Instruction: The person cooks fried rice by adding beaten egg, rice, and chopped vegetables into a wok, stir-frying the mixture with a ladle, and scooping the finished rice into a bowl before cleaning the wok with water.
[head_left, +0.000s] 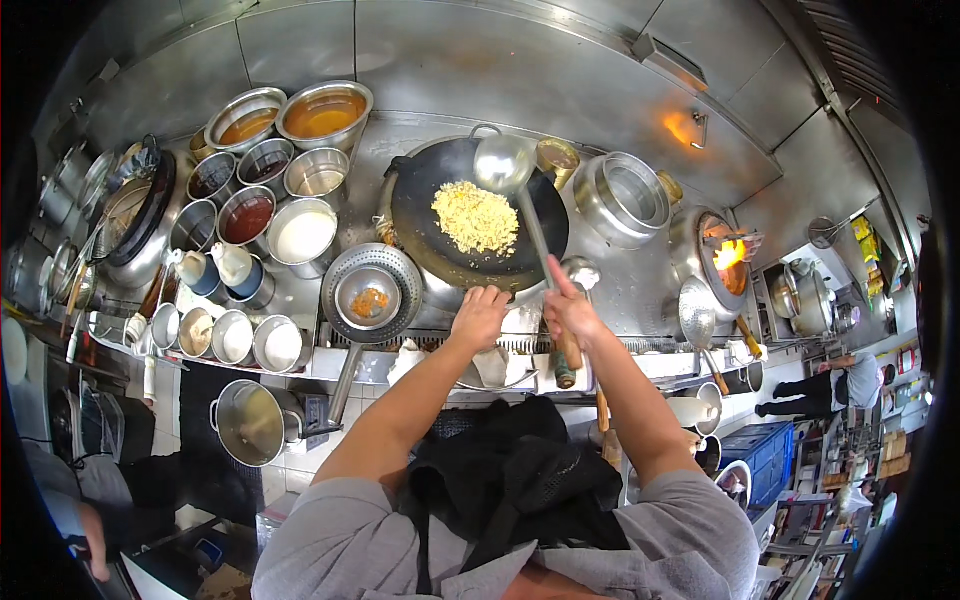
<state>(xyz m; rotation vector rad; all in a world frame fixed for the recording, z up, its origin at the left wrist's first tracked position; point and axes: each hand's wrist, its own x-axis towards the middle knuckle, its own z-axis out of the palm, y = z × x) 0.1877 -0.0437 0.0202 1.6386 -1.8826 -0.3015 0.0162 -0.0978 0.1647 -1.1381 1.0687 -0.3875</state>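
Observation:
A black wok (420, 195) sits on a burner in front of me, and a mound of fried rice (476, 217) lies in it. My left hand (481, 319) is closed on the wok's near edge, its fingers hiding the part they grip. In my right hand (574, 309) is a long-handled steel ladle (504, 163) with a wooden handle end. The ladle's bowl hangs over the far right part of the wok, apart from the rice. Left of the wok, a perforated steel strainer (337, 300) carries a small bowl (367, 297) with orange bits in it.
Sauce containers (246, 216) and seasoning tubs (277, 343) crowd the left counter. Nested steel pots (622, 199) stand right of the wok. Beyond them flames (727, 255) rise from another burner, near a perforated skimmer (697, 311). A stockpot (247, 422) stands lower left. Other people are at both sides.

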